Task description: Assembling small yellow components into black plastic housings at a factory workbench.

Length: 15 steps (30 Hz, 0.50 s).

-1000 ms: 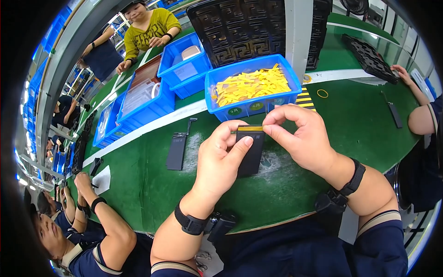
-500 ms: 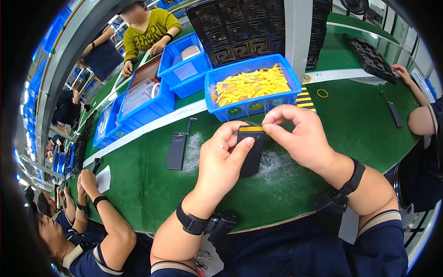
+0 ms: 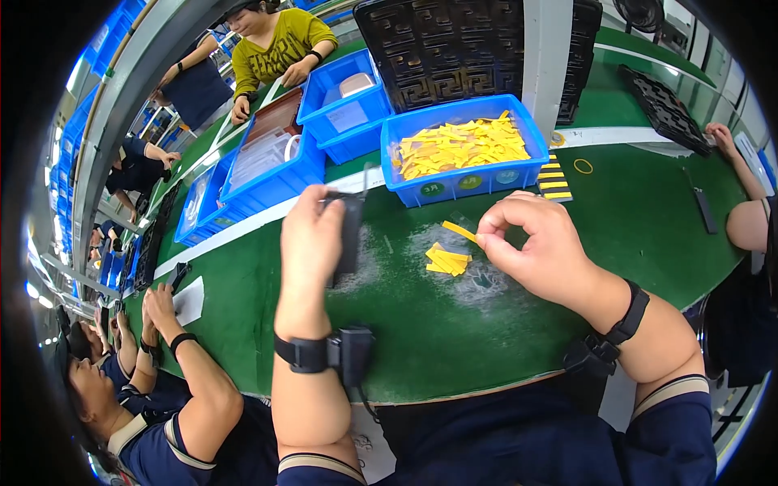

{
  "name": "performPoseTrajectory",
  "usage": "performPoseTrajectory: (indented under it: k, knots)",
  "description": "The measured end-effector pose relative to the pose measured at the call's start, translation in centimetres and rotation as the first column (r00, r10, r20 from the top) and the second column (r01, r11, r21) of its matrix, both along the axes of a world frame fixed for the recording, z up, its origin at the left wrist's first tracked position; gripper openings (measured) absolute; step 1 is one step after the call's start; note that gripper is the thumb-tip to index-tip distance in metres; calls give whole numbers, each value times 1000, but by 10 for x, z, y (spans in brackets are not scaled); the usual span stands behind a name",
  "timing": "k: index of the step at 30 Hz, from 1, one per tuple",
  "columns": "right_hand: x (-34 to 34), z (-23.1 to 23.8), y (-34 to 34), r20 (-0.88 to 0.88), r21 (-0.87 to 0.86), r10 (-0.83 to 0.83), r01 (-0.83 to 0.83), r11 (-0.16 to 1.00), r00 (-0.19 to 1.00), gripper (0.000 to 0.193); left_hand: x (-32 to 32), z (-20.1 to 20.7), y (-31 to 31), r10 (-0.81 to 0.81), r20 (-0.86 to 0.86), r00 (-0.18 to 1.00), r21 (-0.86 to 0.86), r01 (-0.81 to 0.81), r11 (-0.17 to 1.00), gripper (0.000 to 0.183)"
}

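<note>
My left hand (image 3: 311,239) is closed around a flat black battery (image 3: 351,231), tilted over the table and blurred by motion. A thin strip sticks up at the battery's top; whether it belongs to it I cannot tell. Between thumb and forefinger, my right hand (image 3: 519,235) pinches one end of a yellow strip (image 3: 459,231), with a bit of clear film beside it. The strip is apart from the battery and points up to the left. Just below it lies a small pile of yellow strips (image 3: 447,261) on the green tabletop (image 3: 438,348).
A blue bin (image 3: 466,188) full of yellow strips stands beyond my hands. More blue bins (image 3: 271,190) are to its left, and a black tray (image 3: 446,61) leans behind. Another battery (image 3: 703,212) lies at the right, near a co-worker's arm. Co-workers sit on both sides.
My left hand has moved left with the battery, away from my right hand. The yellow strip across the battery's top end is no longer seen there; my right hand holds a strip. The pile has come into sight.
</note>
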State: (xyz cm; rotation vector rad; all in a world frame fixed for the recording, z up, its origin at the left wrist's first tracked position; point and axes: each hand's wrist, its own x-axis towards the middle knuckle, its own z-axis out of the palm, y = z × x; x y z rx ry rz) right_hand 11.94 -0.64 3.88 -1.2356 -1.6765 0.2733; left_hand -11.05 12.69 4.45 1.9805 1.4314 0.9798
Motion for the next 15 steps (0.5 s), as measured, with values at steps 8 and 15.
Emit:
performPoseTrajectory:
  k: [8,15]
  knots:
    - [5,-5,6,-174,-313,-14,-42,949,985,10,16,12,-15,-181,-82,980,63,187,980,30]
    - [6,-6,6,-301,-329,150,-251,910,942,12,54,6,-62,-650,166,742,-38,664,747,25]
